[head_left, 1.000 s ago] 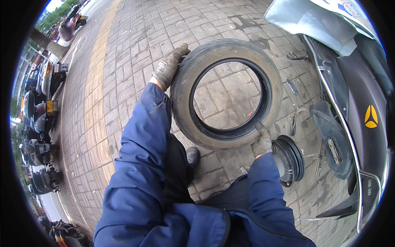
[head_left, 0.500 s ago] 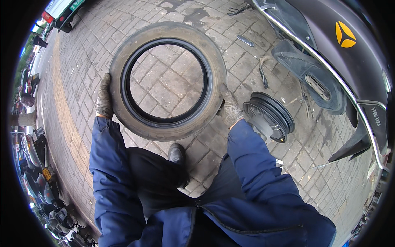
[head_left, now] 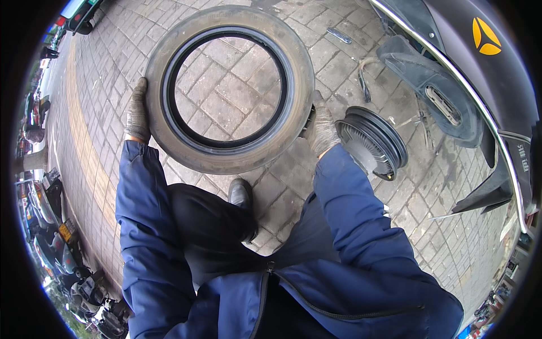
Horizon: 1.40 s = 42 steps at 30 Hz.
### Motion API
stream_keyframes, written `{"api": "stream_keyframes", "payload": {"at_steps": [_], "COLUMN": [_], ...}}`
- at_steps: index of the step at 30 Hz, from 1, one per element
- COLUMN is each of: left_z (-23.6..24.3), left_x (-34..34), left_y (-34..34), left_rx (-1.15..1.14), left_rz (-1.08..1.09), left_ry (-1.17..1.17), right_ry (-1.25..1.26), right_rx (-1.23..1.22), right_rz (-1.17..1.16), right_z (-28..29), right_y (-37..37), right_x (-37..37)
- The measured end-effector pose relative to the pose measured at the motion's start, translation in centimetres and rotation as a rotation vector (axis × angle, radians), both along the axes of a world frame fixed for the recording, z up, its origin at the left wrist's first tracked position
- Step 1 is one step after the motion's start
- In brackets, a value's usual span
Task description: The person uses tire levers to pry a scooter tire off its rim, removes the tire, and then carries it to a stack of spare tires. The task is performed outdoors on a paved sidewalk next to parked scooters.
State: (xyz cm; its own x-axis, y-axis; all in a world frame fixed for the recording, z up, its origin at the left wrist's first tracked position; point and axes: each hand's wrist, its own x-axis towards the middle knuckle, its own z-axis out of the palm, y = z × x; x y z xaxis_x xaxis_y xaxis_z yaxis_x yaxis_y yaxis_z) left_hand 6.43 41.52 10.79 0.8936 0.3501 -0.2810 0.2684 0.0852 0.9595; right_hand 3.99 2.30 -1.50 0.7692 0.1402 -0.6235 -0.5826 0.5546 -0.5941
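I hold a dusty black rubber tire (head_left: 155,113) flat over the paving, its opening facing up. My left hand (head_left: 137,107), in a dirty grey glove, grips its left side. My right hand (head_left: 322,124), gloved alike, grips the right side, fingers partly hidden at the edge. Just right of my right hand lies a black wheel rim (head_left: 381,141) with a finned hub. My shoe (head_left: 240,198) shows below the tire.
A dark scooter (head_left: 474,90) with a yellow emblem stands along the right. A detached dark panel (head_left: 429,93), a tool (head_left: 339,35) and a strip (head_left: 364,85) lie beside it. Parked scooters (head_left: 48,220) line the far left, near a tree trunk (head_left: 31,161).
My right hand has moved from the tire's near edge to its right side, my left lower on the left side. The tire now appears further left and higher in the picture, as the view has shifted.
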Motion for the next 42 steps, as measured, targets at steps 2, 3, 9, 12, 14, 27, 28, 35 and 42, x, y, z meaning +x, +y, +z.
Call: {"api": "stream_keyframes", "payload": {"at_steps": [2,3,9,12,14,27,28,35,42], "left_z": [-0.1,-0.1,-0.4,-0.5,-0.5,-0.7,-0.8,-0.8,-0.7], "left_x": [0.0,0.1,0.4,0.5,0.7,1.0,1.1,1.2,1.2], "left_y": [0.0,-0.1,-0.2,-0.2,-0.3,-0.3,-0.4,-0.5,-0.6], "left_rx": [0.021,0.033,0.0,-0.02,-0.012,0.028,0.008,0.074,0.071], "left_rz": [0.008,0.019,0.003,0.009,0.029,0.055,0.069,0.112,0.1], "left_ry": [0.002,0.002,0.02,0.042,0.056,0.097,0.089,0.128,0.121], "right_ry": [-0.003,-0.011,-0.035,-0.023,-0.011,-0.007,-0.001,0.034,0.036], "right_rx": [-0.005,-0.007,-0.008,-0.007,0.001,0.004,0.009,-0.006,-0.011], "right_rz": [-0.008,-0.003,0.02,0.008,0.001,-0.031,-0.032,-0.065,-0.047], "right_z": [0.1,0.1,0.6,0.7,0.8,0.8,0.8,0.6,0.0], "right_y": [0.0,0.0,-0.2,-0.3,-0.3,-0.3,-0.3,-0.1,-0.2], "right_x": [0.0,0.0,-0.1,-0.1,-0.1,-0.2,-0.1,0.2,0.4]}}
